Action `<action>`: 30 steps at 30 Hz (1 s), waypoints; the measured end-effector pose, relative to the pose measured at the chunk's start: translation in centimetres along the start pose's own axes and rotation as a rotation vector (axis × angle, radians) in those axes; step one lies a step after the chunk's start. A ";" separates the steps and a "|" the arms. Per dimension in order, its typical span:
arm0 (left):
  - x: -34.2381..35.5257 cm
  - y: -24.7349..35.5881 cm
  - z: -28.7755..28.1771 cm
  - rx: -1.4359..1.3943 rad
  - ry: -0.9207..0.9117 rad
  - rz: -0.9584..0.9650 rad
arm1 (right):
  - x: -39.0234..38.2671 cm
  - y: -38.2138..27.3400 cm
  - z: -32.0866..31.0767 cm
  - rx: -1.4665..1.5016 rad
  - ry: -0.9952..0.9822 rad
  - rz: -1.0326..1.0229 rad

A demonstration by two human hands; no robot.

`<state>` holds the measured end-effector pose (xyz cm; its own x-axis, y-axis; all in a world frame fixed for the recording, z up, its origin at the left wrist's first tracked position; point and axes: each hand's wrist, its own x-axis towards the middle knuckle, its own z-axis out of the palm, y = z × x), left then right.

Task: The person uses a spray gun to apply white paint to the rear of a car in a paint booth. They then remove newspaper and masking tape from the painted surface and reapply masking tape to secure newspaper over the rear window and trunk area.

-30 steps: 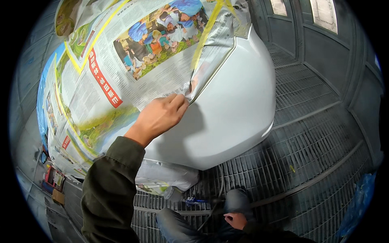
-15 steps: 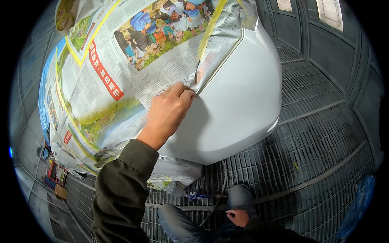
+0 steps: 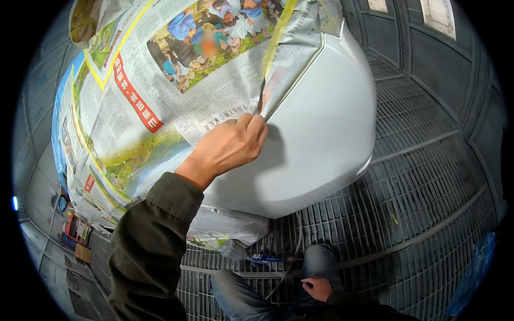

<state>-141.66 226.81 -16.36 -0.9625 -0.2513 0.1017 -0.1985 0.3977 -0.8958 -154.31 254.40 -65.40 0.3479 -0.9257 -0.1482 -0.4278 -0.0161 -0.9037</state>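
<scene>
Newspaper (image 3: 160, 107) lies on the panel (image 3: 321, 134) (left part), above floor grating (image 3: 417, 203).

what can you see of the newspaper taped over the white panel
The newspaper is several printed sheets with colour photos, red headline bands and grey text, joined by yellow tape. It lies creased over the upper left of the glossy white panel, leaving the rest bare. The left hand pinches its torn lower edge at the panel's seam. More sheets hang below.

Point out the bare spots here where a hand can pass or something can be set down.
Free: the bare white panel right of the left hand, and the floor grating beyond it. Crowded: taped newspaper on the left; plastic wrap and the right hand below.
</scene>
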 end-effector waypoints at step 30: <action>-0.8 0.7 -0.3 -0.497 0.117 -0.447 | 0.2 -0.1 0.1 0.040 0.051 -0.025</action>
<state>-141.06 227.53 -16.93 -0.7765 -0.3999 0.4869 -0.6163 0.6431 -0.4546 -154.09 254.29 -65.37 0.3142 -0.9434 -0.1060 -0.3858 -0.0249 -0.9223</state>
